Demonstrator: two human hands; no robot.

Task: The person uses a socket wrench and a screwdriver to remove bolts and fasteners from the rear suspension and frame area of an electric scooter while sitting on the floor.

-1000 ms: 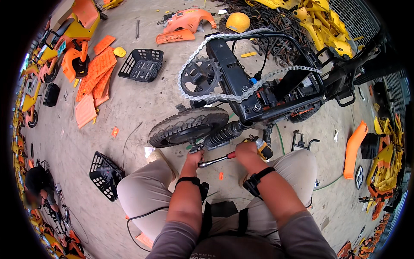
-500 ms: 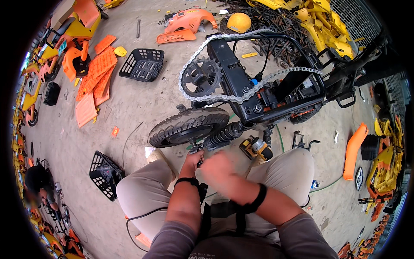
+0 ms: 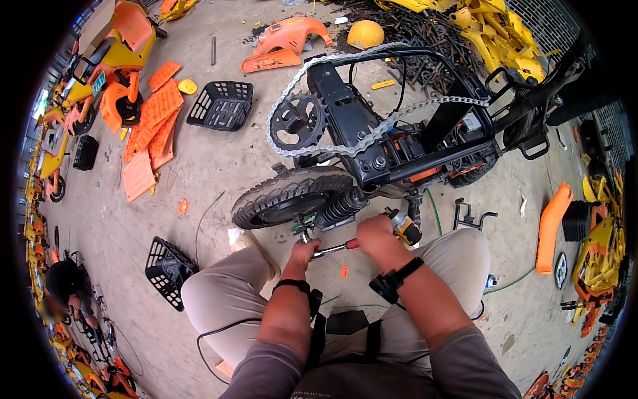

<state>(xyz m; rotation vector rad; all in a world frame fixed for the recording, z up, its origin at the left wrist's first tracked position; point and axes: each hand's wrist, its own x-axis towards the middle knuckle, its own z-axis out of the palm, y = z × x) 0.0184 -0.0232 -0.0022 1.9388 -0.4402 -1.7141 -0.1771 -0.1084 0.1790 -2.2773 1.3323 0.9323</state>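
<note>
My right hand [image 3: 376, 234] is closed around the red grip of a ratchet wrench [image 3: 334, 250], whose shiny shaft runs left to my other hand. With its fingers wrapped round the head end, my left hand [image 3: 304, 253] sits just below the wheel's hub. The socket end meets the axle area of a knobbly black tyre [image 3: 292, 196] on an upturned-looking black bike frame [image 3: 352, 126]. Beside the wheel is a coil shock absorber [image 3: 340, 209]. A loose silver chain [image 3: 272, 120] loops around the sprocket [image 3: 297, 121]. A yellow and black cordless power tool [image 3: 406, 229] lies just past my right hand.
Black baskets [image 3: 221, 106] stand on the concrete floor at left. Orange panels [image 3: 156, 110] and a fender [image 3: 292, 40] lie farther off. A bent black bracket [image 3: 470, 216] is right of the wheel. Another person [image 3: 65, 282] crouches far left. Dark metal parts are heaped at the back.
My right hand has moved up and to the right, and the ratchet wrench's shaft and red grip now show. My left hand has stayed near the hub, slightly lower.
</note>
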